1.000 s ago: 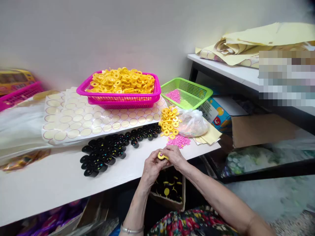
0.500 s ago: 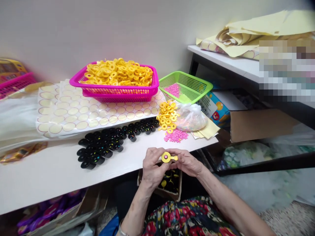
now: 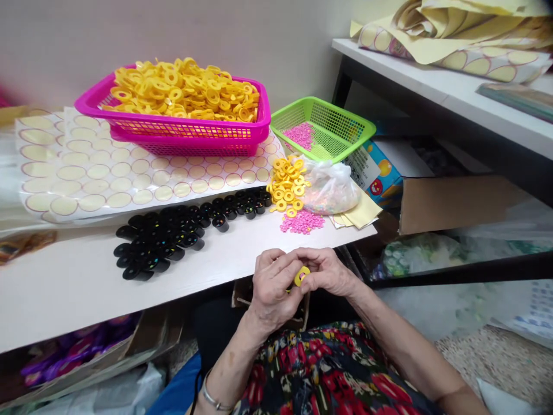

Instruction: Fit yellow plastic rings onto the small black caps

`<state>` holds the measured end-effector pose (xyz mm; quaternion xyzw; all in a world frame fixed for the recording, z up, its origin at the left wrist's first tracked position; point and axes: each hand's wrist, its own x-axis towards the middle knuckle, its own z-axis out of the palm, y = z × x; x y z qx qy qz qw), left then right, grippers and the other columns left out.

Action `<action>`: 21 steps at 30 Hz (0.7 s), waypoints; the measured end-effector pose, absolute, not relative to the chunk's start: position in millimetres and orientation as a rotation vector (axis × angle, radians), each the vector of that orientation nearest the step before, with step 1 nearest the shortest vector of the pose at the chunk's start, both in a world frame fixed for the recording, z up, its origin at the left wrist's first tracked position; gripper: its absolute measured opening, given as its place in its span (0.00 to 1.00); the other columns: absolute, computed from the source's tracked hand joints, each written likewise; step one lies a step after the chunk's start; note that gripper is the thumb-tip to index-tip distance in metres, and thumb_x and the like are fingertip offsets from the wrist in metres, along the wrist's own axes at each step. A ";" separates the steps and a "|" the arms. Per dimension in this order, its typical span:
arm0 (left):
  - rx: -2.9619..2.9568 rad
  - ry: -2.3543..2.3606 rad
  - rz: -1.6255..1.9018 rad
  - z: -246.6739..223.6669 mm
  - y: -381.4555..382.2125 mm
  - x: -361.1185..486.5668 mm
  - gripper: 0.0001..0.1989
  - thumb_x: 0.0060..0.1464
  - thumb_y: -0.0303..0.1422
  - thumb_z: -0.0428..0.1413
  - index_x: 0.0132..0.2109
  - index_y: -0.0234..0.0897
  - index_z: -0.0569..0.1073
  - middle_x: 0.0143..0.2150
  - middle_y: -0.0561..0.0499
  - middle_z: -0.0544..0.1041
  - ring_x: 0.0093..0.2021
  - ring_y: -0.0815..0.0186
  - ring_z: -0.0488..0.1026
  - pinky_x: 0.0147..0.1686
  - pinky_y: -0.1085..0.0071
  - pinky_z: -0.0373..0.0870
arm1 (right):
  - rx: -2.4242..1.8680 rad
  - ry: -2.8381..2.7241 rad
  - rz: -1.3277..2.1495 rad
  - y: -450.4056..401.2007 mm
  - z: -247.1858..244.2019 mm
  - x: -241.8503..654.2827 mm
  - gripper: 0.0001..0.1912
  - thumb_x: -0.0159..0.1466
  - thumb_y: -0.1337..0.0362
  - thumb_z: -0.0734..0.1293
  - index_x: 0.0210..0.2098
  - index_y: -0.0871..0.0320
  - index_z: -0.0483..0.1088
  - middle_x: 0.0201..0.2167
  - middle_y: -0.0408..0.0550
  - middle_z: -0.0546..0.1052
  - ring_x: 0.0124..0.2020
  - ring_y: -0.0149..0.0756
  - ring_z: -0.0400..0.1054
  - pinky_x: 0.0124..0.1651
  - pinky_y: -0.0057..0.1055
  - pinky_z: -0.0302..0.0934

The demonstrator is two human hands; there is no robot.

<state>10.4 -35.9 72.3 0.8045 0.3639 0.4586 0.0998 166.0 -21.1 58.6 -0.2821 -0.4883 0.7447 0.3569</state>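
Observation:
A small yellow ring piece (image 3: 298, 279), with a bit of pink at its centre, is pinched between both hands above the table's front edge. My left hand (image 3: 275, 286) is closed on its left side, fingers curled over. From the right, my right hand (image 3: 325, 271) grips it with thumb and fingers. Whatever lies under the ring is hidden by the fingers. Just beyond my hands are a scatter of pink beads (image 3: 302, 222) and a pile of yellow ring pieces (image 3: 287, 184). Many black cups (image 3: 162, 236) with coloured specks stand to the left.
At the back, a pink basket (image 3: 181, 137) of yellow rings sits on sticker sheets (image 3: 103, 184). A green basket (image 3: 334, 151) holds pink beads; a plastic bag (image 3: 332, 193) lies before it. Below my hands is a cardboard box (image 3: 302, 314), mostly covered. A side table (image 3: 432, 86) stands right.
The yellow ring has turned, and its tab is now out of sight. My right hand's thumb and fingers have closed in over it. The camera view has shifted.

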 end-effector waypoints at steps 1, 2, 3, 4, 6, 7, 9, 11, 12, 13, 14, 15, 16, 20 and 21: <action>2.364 1.073 1.354 71.2 -36.7 11.0 0.08 0.45 0.26 0.54 0.36 0.35 0.71 0.37 0.47 0.77 0.35 0.64 0.68 0.39 0.63 0.63 | -0.738 -1.276 1.896 -22.1 58.8 165.4 0.25 0.47 0.66 0.73 0.45 0.60 0.70 0.33 0.42 0.71 0.34 0.29 0.64 0.38 0.26 0.59; 2.345 1.069 1.356 69.9 -37.6 11.7 0.08 0.44 0.25 0.54 0.36 0.35 0.71 0.36 0.47 0.77 0.34 0.65 0.68 0.39 0.64 0.63 | -0.756 -1.286 1.862 -23.3 58.4 164.3 0.23 0.48 0.65 0.72 0.44 0.60 0.70 0.33 0.43 0.71 0.33 0.29 0.64 0.38 0.26 0.59; 2.322 1.070 1.357 68.3 -38.6 12.6 0.09 0.44 0.23 0.53 0.35 0.35 0.71 0.36 0.48 0.77 0.34 0.65 0.68 0.39 0.64 0.63 | -0.779 -1.285 1.826 -24.7 57.4 162.8 0.22 0.48 0.65 0.72 0.43 0.60 0.71 0.32 0.43 0.72 0.33 0.29 0.64 0.37 0.26 0.59; 2.294 1.076 1.354 66.5 -39.6 13.5 0.09 0.43 0.22 0.53 0.35 0.36 0.71 0.34 0.49 0.77 0.33 0.66 0.68 0.38 0.64 0.63 | -0.803 -1.268 1.789 -26.3 55.6 161.0 0.20 0.49 0.65 0.72 0.42 0.60 0.71 0.32 0.43 0.72 0.32 0.29 0.64 0.37 0.26 0.59; 2.225 1.111 1.342 62.5 -41.3 14.4 0.10 0.41 0.21 0.52 0.33 0.36 0.71 0.31 0.50 0.76 0.33 0.66 0.66 0.37 0.65 0.63 | -0.831 -1.201 1.746 -29.5 50.3 156.7 0.18 0.49 0.65 0.71 0.40 0.60 0.72 0.31 0.43 0.73 0.31 0.29 0.64 0.37 0.27 0.59; 2.188 1.138 1.330 60.4 -41.7 14.1 0.10 0.40 0.20 0.52 0.33 0.36 0.71 0.30 0.51 0.75 0.33 0.66 0.66 0.37 0.65 0.64 | -0.831 -1.165 1.747 -30.8 47.3 154.7 0.18 0.50 0.64 0.71 0.41 0.60 0.72 0.32 0.43 0.73 0.32 0.29 0.65 0.38 0.27 0.59; 2.120 1.181 1.309 55.9 -42.0 12.0 0.11 0.39 0.21 0.52 0.32 0.37 0.72 0.31 0.51 0.75 0.34 0.65 0.65 0.36 0.65 0.64 | -0.801 -1.116 1.794 -32.2 41.9 151.6 0.19 0.50 0.63 0.71 0.42 0.60 0.71 0.34 0.45 0.73 0.34 0.31 0.65 0.40 0.29 0.58; 2.076 1.196 1.302 51.5 -41.6 8.9 0.10 0.39 0.21 0.53 0.32 0.37 0.72 0.31 0.50 0.76 0.35 0.64 0.64 0.36 0.65 0.64 | -0.753 -1.103 1.885 -31.7 38.6 150.3 0.21 0.49 0.62 0.72 0.42 0.61 0.71 0.35 0.46 0.73 0.36 0.32 0.64 0.41 0.29 0.57; 2.064 1.194 1.300 49.3 -41.4 7.6 0.10 0.39 0.22 0.54 0.32 0.37 0.72 0.31 0.50 0.76 0.35 0.64 0.64 0.36 0.65 0.64 | -0.731 -1.102 1.932 -30.9 37.9 150.2 0.23 0.48 0.61 0.72 0.42 0.61 0.71 0.35 0.46 0.73 0.36 0.33 0.64 0.41 0.30 0.57; 2.056 1.188 1.301 47.3 -41.3 6.9 0.09 0.40 0.23 0.55 0.33 0.37 0.72 0.31 0.50 0.76 0.35 0.63 0.64 0.36 0.65 0.64 | -0.717 -1.103 1.971 -29.7 37.8 150.3 0.24 0.46 0.61 0.73 0.43 0.61 0.71 0.35 0.46 0.72 0.36 0.33 0.63 0.41 0.29 0.57; 2.054 1.181 1.304 45.4 -41.5 6.8 0.08 0.40 0.25 0.56 0.33 0.37 0.72 0.31 0.50 0.76 0.35 0.63 0.64 0.36 0.65 0.64 | -0.715 -1.106 1.998 -28.4 38.3 150.5 0.25 0.45 0.62 0.73 0.43 0.61 0.71 0.35 0.46 0.72 0.36 0.32 0.63 0.40 0.29 0.57; 2.056 1.176 1.304 43.7 -41.9 7.4 0.07 0.41 0.26 0.56 0.33 0.37 0.72 0.32 0.49 0.76 0.35 0.63 0.65 0.37 0.64 0.64 | -0.727 -1.109 2.012 -27.0 39.3 150.5 0.26 0.44 0.63 0.74 0.43 0.61 0.71 0.35 0.45 0.72 0.36 0.32 0.63 0.40 0.28 0.57; 2.062 1.175 1.302 42.4 -42.8 8.4 0.06 0.42 0.27 0.56 0.33 0.37 0.72 0.32 0.49 0.76 0.35 0.64 0.65 0.37 0.64 0.64 | -0.750 -1.110 2.017 -25.8 40.6 150.3 0.25 0.44 0.64 0.74 0.42 0.61 0.71 0.35 0.45 0.72 0.36 0.32 0.63 0.40 0.28 0.57; 2.097 1.129 1.260 41.8 -48.0 5.0 0.08 0.43 0.23 0.52 0.31 0.37 0.72 0.29 0.49 0.75 0.32 0.65 0.66 0.39 0.62 0.64 | -0.840 -1.129 2.022 -26.3 45.1 147.0 0.22 0.42 0.66 0.74 0.37 0.61 0.71 0.32 0.43 0.72 0.34 0.31 0.63 0.38 0.27 0.57; 2.095 1.078 1.214 42.5 -48.6 -0.4 0.09 0.42 0.22 0.51 0.31 0.37 0.72 0.29 0.49 0.74 0.33 0.65 0.66 0.39 0.62 0.64 | -0.855 -1.153 2.032 -28.3 44.4 145.3 0.22 0.41 0.67 0.74 0.37 0.61 0.71 0.30 0.42 0.72 0.32 0.30 0.63 0.36 0.27 0.56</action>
